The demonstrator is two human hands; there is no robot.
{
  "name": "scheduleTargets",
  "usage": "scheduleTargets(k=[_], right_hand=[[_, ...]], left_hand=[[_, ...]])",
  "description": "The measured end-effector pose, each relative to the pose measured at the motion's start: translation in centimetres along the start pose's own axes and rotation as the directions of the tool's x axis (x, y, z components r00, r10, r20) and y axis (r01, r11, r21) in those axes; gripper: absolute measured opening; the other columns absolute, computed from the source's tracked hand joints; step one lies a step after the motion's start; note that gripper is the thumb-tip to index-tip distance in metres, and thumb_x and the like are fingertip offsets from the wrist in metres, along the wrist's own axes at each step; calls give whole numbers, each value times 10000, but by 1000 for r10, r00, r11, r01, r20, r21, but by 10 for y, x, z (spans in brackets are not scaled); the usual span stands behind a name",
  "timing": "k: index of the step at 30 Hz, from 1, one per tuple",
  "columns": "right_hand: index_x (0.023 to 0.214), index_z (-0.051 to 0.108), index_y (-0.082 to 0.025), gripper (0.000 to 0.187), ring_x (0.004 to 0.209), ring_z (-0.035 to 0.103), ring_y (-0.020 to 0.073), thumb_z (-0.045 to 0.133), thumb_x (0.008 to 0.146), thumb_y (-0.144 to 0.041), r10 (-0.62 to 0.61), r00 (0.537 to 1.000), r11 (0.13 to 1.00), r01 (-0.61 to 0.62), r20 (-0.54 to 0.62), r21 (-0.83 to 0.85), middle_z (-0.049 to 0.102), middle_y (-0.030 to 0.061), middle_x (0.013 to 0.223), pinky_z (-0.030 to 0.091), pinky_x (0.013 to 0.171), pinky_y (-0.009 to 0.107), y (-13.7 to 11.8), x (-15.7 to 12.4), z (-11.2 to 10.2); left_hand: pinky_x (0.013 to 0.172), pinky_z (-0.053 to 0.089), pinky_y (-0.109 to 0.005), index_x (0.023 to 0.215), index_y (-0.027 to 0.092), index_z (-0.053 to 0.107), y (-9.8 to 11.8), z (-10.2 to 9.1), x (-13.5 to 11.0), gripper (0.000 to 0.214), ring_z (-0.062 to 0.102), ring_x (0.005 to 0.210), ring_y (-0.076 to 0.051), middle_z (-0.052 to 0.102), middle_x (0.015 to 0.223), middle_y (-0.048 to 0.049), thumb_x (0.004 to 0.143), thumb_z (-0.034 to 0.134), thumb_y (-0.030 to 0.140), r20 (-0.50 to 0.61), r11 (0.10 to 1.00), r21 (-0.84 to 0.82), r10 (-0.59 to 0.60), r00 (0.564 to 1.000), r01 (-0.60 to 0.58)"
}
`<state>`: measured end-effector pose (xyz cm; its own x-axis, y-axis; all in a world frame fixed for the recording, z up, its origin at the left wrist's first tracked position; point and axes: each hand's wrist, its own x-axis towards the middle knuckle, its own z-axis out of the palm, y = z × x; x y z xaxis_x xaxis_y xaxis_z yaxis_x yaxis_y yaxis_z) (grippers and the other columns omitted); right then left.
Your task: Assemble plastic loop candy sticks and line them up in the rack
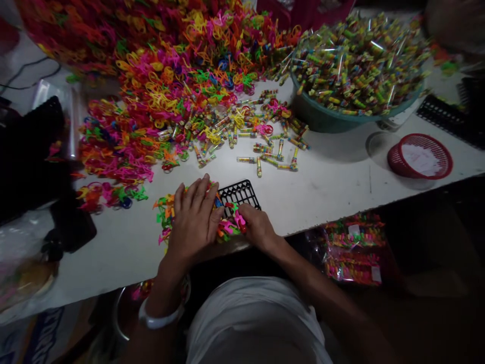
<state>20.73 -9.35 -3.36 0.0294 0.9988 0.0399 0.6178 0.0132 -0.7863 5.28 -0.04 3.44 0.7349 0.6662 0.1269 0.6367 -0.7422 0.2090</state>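
A black plastic rack (239, 192) with rows of slots lies near the table's front edge. Its right part shows bare, while small bright plastic toys (165, 217) cover the left part. My left hand (193, 215) rests flat over these toys, fingers stretched out and palm down. At the rack's near right side, my right hand (257, 225) is closed, its thumb and fingers pinching a small pink and red plastic toy (240, 222). Exactly how that toy sits against the rack is hidden by the fingers.
A large heap of coloured plastic toys (166, 86) spreads over the back left. Small clear tubes (269, 156) lie loose mid-table. More tubes fill a green basin (326, 114). A red basket (396, 156) holds white slips. Black racks (443, 114) lie far right; packed bags (354, 253) sit below the edge.
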Motion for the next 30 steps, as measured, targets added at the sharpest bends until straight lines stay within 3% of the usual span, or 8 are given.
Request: scheduleTargets(k=[5,15,18,21,22,24,27,30], right_hand=[[1020,607,-189,122,725,534,143,524,940,-228,-77,985,980,104,157,-170,591,30,871,346,580,240,-2,5,-10],[1077,634,-213,185,772,578,127,490,962,-227,-13,995,963,39,98,-268,612,41,1003,353,578,224,-6,9,4],[1039,667,-218,181,749,577,132,516,940,-204,-13,993,967,42,116,-251,626,31,940,361,588,223,-6,11,1],[971,698,-205,161,749,585,132,576,885,-147,-40,989,991,57,142,-118,648,19,869,396,637,217,1,24,-15],[957,703,-197,164,759,592,134,576,876,-130,-20,995,996,28,96,-86,659,21,861,410,666,220,5,33,-25],[953,702,-172,172,824,610,153,543,896,-140,82,991,989,-94,-104,-111,680,47,898,432,738,240,16,61,-48],[1047,670,-133,233,979,612,210,486,949,-236,251,875,871,-391,-414,-297,658,129,1084,438,817,286,36,112,-84],[1162,618,-114,286,1004,628,240,539,920,-245,414,819,692,-567,-398,-448,623,180,1179,447,804,297,54,149,-107]], left_hand=[[1173,150,-555,1466,176,331,-1,1,0,527,282,1417,-291,298,1553,-123,977,295,371,-5,999,27,22,1000,-21],[1147,169,-600,1379,194,479,4,1,2,550,289,1398,-362,257,1562,-160,913,467,485,-1,992,117,50,999,-49],[1135,198,-605,1342,197,521,4,2,2,512,322,1381,-357,320,1532,-168,914,473,473,-36,991,126,50,998,-46],[1127,222,-604,1304,209,562,2,4,2,462,349,1369,-354,353,1514,-169,919,475,449,-56,987,145,70,996,-61],[1125,227,-606,1293,217,573,2,4,2,449,355,1366,-356,354,1515,-165,918,480,446,-59,986,152,77,995,-68],[1122,231,-611,1277,226,589,2,5,1,435,367,1358,-363,350,1519,-158,917,484,445,-62,984,164,86,994,-74],[1127,224,-615,1272,210,598,3,4,0,439,384,1346,-373,352,1516,-166,925,465,444,-57,983,168,87,995,-76],[1141,214,-606,1287,205,589,4,1,-5,449,393,1343,-369,358,1513,-163,936,444,443,-18,983,148,108,994,-105]])
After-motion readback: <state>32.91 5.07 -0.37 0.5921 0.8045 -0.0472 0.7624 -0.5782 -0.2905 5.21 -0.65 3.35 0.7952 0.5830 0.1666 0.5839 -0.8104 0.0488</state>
